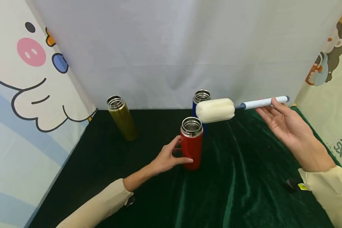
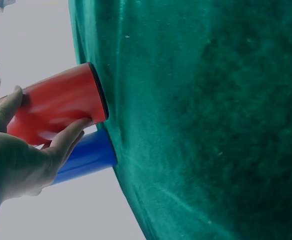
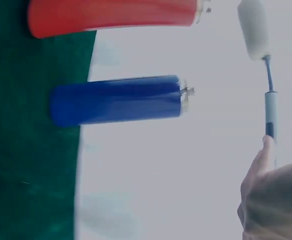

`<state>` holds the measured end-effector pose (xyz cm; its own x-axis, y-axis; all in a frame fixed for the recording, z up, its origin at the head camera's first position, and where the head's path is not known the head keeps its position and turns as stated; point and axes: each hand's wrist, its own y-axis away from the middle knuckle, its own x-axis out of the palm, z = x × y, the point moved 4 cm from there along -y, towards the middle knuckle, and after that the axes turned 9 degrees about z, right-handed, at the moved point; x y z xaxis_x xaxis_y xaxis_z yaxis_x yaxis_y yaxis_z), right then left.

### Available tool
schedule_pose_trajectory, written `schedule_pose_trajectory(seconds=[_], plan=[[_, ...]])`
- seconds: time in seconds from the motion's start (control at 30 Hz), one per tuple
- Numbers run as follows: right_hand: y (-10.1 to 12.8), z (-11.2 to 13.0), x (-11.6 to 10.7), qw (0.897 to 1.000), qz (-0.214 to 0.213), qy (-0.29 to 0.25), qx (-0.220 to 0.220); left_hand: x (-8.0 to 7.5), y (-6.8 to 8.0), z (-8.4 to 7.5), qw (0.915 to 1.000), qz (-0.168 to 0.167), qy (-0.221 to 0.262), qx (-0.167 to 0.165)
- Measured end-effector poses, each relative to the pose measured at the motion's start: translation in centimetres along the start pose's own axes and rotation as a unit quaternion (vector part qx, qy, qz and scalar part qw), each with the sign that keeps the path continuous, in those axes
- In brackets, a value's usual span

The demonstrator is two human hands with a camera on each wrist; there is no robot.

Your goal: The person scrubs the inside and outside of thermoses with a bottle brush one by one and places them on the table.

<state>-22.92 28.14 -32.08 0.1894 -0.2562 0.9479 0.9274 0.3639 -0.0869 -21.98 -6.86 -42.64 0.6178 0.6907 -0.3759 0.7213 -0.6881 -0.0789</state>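
My left hand (image 1: 166, 158) grips the side of a red bottle (image 1: 192, 152), an uncapped flask with a steel mouth; thumb and fingers lie on opposite sides in the left wrist view. In my right hand (image 1: 290, 126) is a bottle brush, its pale handle (image 1: 262, 103) pinched between thumb and fingers. The brush's cream sponge head (image 1: 215, 110) points left, above and just beyond the red bottle's mouth in the head view. Behind it stands a blue bottle (image 3: 118, 101), also uncapped, partly covered by the sponge and the red bottle in the head view.
A gold bottle (image 1: 123, 122), open at the top, stands at the back left. Dark green velvet cloth (image 1: 159, 202) covers the table. A white curtain (image 1: 165, 47) hangs behind, with cartoon-printed panels (image 1: 17, 104) at both sides.
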Motion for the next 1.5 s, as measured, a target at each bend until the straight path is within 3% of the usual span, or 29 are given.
schedule_pose_trajectory(seconds=[0.1,0.23,0.3,0.4,0.47,0.53,0.63,0.77,0.83,0.97,1.17,1.37,1.5], plan=[[-0.9,-0.5,2.3,0.989,0.040,0.124,-0.073,0.1,0.0,0.3,0.9998,0.015,-0.006,-0.008],[-1.3,-1.5,5.8,0.947,0.057,0.267,-0.172,0.2,-0.1,0.3,0.9987,0.048,-0.008,-0.016],[-1.4,-2.3,7.8,0.918,0.085,0.319,-0.220,0.2,-0.3,0.2,0.9976,0.067,-0.010,-0.015],[-1.7,-3.9,10.9,0.863,0.140,0.404,-0.271,0.3,-0.5,0.3,0.9954,0.094,0.003,-0.020],[-1.9,-5.2,12.7,0.813,0.169,0.474,-0.291,0.4,-0.6,0.6,0.9932,0.114,0.012,-0.021],[-2.3,-6.3,14.1,0.764,0.189,0.542,-0.294,0.5,-0.7,0.8,0.9905,0.133,0.026,-0.023],[-2.9,-7.9,15.5,0.705,0.208,0.621,-0.273,0.6,-0.9,1.0,0.9868,0.155,0.041,-0.022],[-4.0,-10.3,16.3,0.656,0.210,0.691,-0.219,0.4,-0.9,1.1,0.9859,0.160,0.041,-0.026],[-4.5,-11.5,16.2,0.638,0.206,0.716,-0.193,0.3,-0.8,1.2,0.9858,0.160,0.040,-0.030],[-5.6,-13.2,14.4,0.610,0.201,0.752,-0.149,0.2,-0.7,1.0,0.9850,0.164,0.044,-0.031],[-6.2,-14.5,8.8,0.587,0.187,0.782,-0.091,0.4,-0.7,0.9,0.9849,0.167,0.040,-0.021],[-5.2,-14.0,6.5,0.599,0.172,0.778,-0.082,0.8,-1.0,1.2,0.9875,0.157,-0.008,-0.002],[-4.6,-13.6,6.6,0.619,0.187,0.760,-0.064,0.3,-0.6,1.1,0.9915,0.129,-0.010,-0.004]])
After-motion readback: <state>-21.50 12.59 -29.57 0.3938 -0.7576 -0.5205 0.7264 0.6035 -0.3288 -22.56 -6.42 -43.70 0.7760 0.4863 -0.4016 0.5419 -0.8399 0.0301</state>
